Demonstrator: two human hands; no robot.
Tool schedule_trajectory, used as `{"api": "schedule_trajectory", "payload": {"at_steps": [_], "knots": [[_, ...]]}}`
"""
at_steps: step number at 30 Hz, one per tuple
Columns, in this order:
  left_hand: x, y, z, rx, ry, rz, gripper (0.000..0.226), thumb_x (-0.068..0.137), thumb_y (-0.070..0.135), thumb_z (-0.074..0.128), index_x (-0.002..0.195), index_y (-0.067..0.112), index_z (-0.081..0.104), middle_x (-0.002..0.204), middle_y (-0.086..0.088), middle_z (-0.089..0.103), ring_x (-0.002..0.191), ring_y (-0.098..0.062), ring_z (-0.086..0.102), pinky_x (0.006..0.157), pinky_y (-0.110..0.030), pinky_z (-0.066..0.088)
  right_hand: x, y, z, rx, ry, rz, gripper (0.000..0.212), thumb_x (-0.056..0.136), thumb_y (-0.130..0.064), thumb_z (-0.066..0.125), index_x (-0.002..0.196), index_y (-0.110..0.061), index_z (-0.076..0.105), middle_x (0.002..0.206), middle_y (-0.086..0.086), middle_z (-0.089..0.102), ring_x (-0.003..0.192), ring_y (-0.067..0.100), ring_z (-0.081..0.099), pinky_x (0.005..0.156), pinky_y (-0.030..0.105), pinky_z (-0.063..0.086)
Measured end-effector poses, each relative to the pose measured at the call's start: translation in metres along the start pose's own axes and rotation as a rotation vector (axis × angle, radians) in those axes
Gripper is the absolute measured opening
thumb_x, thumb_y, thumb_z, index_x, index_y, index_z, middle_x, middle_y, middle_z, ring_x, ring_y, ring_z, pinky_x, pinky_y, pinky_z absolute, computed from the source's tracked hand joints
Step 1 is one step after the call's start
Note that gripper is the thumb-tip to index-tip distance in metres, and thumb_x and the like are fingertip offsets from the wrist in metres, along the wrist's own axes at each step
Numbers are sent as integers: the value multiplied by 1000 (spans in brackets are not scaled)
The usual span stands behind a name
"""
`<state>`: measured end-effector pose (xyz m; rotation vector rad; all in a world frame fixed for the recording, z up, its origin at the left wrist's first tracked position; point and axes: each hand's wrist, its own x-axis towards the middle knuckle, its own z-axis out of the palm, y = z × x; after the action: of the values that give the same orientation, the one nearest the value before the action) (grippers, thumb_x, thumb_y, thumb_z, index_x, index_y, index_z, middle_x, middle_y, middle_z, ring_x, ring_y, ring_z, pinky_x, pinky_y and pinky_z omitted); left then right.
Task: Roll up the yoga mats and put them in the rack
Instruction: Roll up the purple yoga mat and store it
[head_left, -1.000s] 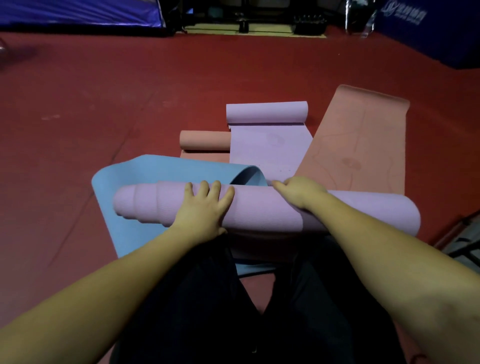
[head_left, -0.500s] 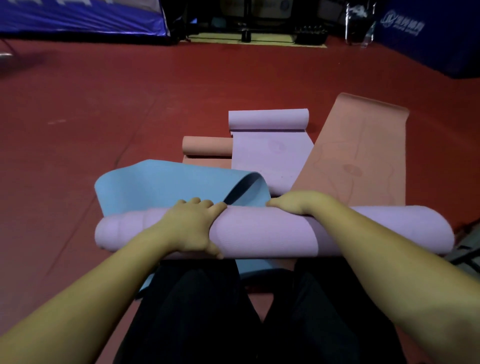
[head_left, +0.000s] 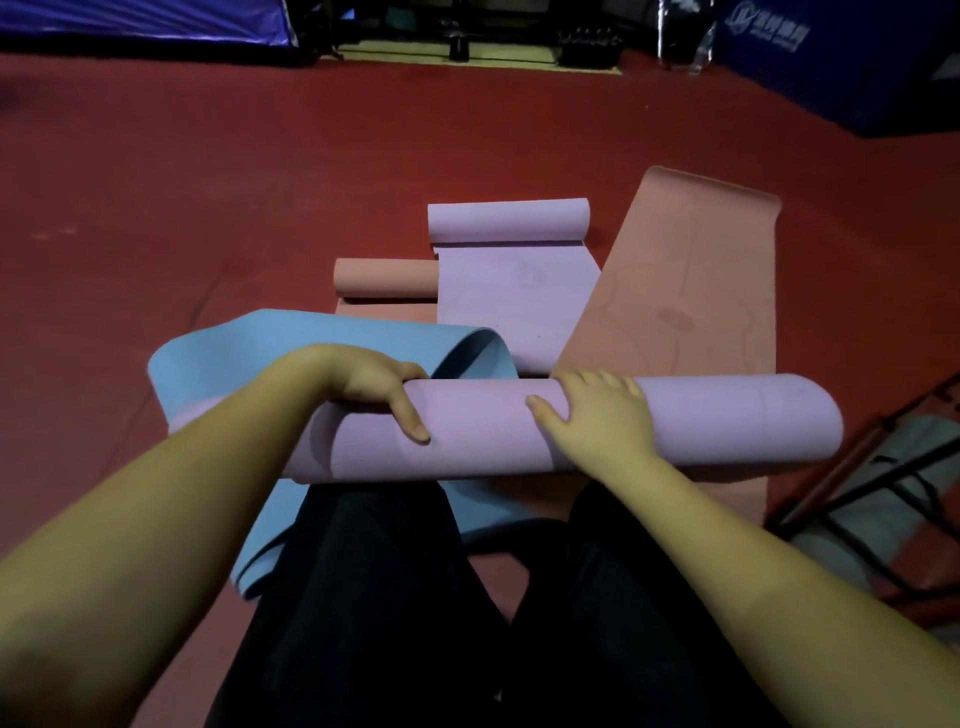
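Purple mat roll (head_left: 488, 431) fully rolled; left hand (head_left: 374, 384) curls round it, right hand (head_left: 597, 415) presses with fingers spread. Next, probably: lift toward rack (head_left: 883, 467).

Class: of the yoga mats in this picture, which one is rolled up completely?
The large purple rolled mat under both hands; the farther purple mat, blue mat and pink mats still lie partly or fully unrolled.
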<state>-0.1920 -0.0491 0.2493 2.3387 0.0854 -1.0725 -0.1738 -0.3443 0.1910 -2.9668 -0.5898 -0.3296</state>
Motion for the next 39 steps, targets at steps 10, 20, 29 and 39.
{"api": "schedule_trajectory", "payload": {"at_steps": [10,20,29,39], "knots": [[-3,-12,20,131,449,218,80,52,74,63,124,36,62,117,11,51,112,-11,42,100,-32,35,32,0,-1,-9,-174,15,65,88,-68,24,97,-20,68,106,3,67,103,29,59,85,37,37],[12,-18,116,850,881,34,120,47,56,87,144,9,33,141,-27,46,123,-50,46,96,-70,34,59,-4,-2,60,-408,48,65,95,-65,25,115,-20,69,120,9,66,110,31,58,75,35,36],[-5,-5,89,896,937,120,108,51,62,76,139,16,32,129,-20,51,105,-39,50,92,-61,39,70,-2,-25,103,-522,83,74,92,-70,21,117,-18,68,126,12,62,113,31,56,86,38,42],[-81,11,63,837,757,116,109,56,84,59,145,33,24,132,5,49,115,-24,49,95,-41,41,83,-19,-74,178,-800,39,70,99,-63,25,144,-15,48,154,11,39,138,27,39,110,37,27]]}}
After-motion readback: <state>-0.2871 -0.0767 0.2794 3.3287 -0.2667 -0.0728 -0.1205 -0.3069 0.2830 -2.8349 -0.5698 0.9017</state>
